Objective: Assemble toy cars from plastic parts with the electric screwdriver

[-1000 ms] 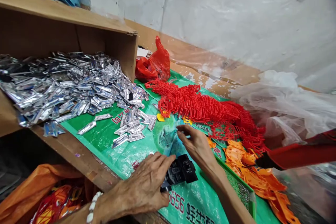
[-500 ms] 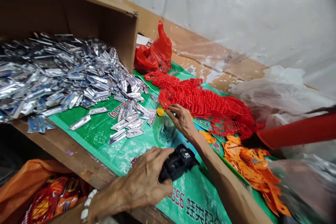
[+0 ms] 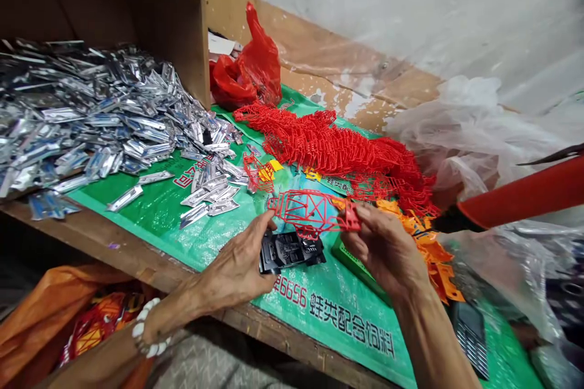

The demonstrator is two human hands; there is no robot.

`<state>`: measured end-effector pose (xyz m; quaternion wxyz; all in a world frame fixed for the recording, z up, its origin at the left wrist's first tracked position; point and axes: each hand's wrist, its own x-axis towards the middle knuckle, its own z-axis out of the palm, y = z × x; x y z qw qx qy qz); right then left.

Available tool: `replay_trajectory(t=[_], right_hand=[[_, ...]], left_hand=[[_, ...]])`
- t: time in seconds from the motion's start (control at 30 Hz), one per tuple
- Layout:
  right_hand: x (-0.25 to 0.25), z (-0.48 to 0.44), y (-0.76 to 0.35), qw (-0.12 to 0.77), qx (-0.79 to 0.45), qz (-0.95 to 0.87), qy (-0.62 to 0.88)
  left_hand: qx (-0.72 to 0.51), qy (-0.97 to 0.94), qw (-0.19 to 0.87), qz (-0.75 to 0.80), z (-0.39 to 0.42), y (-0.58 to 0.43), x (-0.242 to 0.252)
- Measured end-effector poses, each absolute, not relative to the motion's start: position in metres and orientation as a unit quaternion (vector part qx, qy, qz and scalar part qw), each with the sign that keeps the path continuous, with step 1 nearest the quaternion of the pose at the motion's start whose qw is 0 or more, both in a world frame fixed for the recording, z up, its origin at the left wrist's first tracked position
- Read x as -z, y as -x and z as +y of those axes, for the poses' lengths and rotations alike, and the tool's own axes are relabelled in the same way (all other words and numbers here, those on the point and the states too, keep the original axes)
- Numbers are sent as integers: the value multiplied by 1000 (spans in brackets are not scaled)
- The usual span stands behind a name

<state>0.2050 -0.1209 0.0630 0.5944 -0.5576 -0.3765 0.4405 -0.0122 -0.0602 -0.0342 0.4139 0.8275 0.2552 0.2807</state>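
Note:
My left hand (image 3: 239,258) is closed around the left end of a black plastic toy car chassis (image 3: 288,250), low over the green sheet. Between the fingers and thumb of my right hand (image 3: 387,249) is the right end of a red plastic lattice frame (image 3: 314,211). The frame lies level just above the chassis and overlaps its far edge; I cannot tell whether they touch. Behind them stretches a long heap of similar red frames (image 3: 337,152). One loose red frame (image 3: 256,171) rests near a small yellow piece (image 3: 276,165).
Silver pieces (image 3: 114,115) spill from a brown box (image 3: 204,42) at left. A red bag (image 3: 250,73) stands behind. On the right are orange parts (image 3: 440,264), a green basket (image 3: 358,267), a keypad phone (image 3: 469,331) and a red cylinder with a dark end (image 3: 524,191).
My right hand has come back from the red heap toward me, bringing a red frame over the chassis. The chassis is turned more level in my left hand. The view has shifted.

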Motion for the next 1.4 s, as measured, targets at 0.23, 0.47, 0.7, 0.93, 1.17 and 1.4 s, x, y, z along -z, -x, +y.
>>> replay_trajectory(t=[0.23, 0.47, 0.7, 0.93, 1.17, 1.4], right_hand=[[-28, -166, -208, 627, -496, -274, 535], [-16, -165, -196, 564, -558, -247, 556], [-25, -166, -201, 516, -574, -262, 579], [-29, -164, -206, 468, -544, -309, 624], [-26, -187, -224, 471, -297, -361, 748], [8, -192, -189, 547, -460, -246, 655]], left_hand=[[-285, -820, 448, 214, -58, 5, 41], [-254, -844, 443, 164, -55, 9, 34], [-217, -915, 311, 138, -57, 11, 18], [-164, -963, 171, 128, -68, -8, 9], [-157, -966, 154, 138, -65, -17, 31], [-130, -972, 124, 149, -64, -26, 16]])
